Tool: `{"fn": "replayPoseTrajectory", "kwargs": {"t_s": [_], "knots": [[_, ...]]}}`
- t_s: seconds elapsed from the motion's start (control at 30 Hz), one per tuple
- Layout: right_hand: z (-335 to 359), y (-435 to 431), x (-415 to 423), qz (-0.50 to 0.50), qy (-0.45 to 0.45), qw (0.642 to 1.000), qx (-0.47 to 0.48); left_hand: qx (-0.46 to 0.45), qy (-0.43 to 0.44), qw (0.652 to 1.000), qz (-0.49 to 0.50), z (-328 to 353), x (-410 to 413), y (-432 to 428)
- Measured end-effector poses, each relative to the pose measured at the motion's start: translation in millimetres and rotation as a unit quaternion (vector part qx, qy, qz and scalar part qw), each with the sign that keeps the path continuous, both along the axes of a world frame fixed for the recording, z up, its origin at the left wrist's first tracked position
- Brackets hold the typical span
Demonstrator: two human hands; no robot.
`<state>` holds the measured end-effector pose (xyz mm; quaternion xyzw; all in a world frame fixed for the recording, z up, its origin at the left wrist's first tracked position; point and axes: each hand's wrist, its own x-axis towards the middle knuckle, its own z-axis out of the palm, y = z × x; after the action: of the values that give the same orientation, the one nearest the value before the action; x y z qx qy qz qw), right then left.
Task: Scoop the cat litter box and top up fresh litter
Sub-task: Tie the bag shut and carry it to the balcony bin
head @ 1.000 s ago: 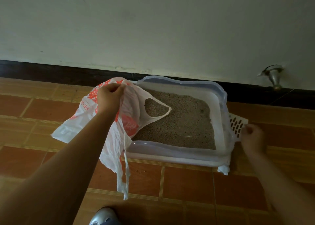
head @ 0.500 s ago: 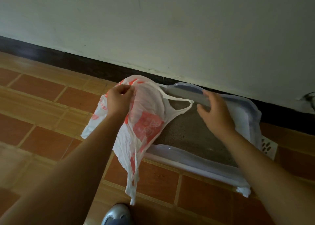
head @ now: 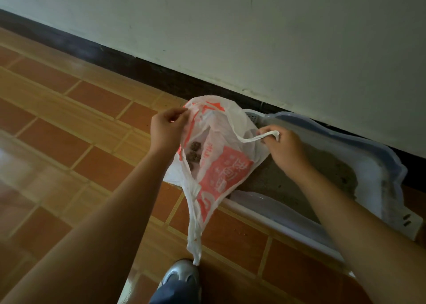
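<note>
One silver shoe (head: 181, 273) is standing nearest on the tiled floor (head: 76, 142), with the plastic bag (head: 221, 170) dangling just above it. The left hand (head: 167, 130) is pinching the bag's rim and the right hand (head: 285, 151) is curling its fingers (head: 282, 140) round a handle loop, holding the mouth apart. Dark clumps (head: 194, 152) are sitting inside. Beyond, the litter box (head: 327, 130) is lying against the wall (head: 253, 38). Scooping looks done, so tying off the bag is probably next, then pouring fresh litter.

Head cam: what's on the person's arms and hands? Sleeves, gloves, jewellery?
Left hand and right hand are ungloved, with no rings, watch or bands visible. Both forearms are bare to the frame edge, no sleeves showing. Also worn: silver shoe, dark blue trouser leg.
</note>
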<state>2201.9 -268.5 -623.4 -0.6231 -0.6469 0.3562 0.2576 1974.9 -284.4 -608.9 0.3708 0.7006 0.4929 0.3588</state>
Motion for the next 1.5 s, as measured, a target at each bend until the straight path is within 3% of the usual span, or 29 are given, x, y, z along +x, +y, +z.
{"fn": "replayPoseTrajectory", "kwargs": {"t_s": [0.27, 0.43, 0.5, 0.63, 0.7, 1.17, 1.4, 1.5], "knots": [[26, -3, -13, -0.022, 0.020, 0.998, -0.059, -0.010, 0.062, 0.996, -0.067, 10, -16, -29], [42, -9, -12, -0.024, 0.065, 0.990, -0.125, -0.102, 0.164, 0.972, -0.135, 1, -30, -60], [48, -10, -10, -0.021, 0.074, 0.987, -0.138, -0.156, 0.219, 0.945, -0.185, -14, -30, -77], [55, -13, -6, -0.024, 0.098, 0.985, -0.142, -0.278, 0.353, 0.834, -0.320, -55, -20, -113], [56, -14, -4, -0.022, 0.103, 0.985, -0.139, -0.292, 0.378, 0.807, -0.347, -66, -12, -123], [50, -27, -1, -0.013, 0.121, 0.980, -0.156, -0.129, 0.390, 0.884, -0.222, -65, 17, -87], [68, -24, -12, 0.027, 0.099, 0.991, -0.088, -0.062, 0.286, 0.942, -0.162, -25, 6, -65], [94, -19, -25, 0.074, 0.098, 0.990, -0.062, -0.045, 0.281, 0.941, -0.182, -7, -2, -55]]}}
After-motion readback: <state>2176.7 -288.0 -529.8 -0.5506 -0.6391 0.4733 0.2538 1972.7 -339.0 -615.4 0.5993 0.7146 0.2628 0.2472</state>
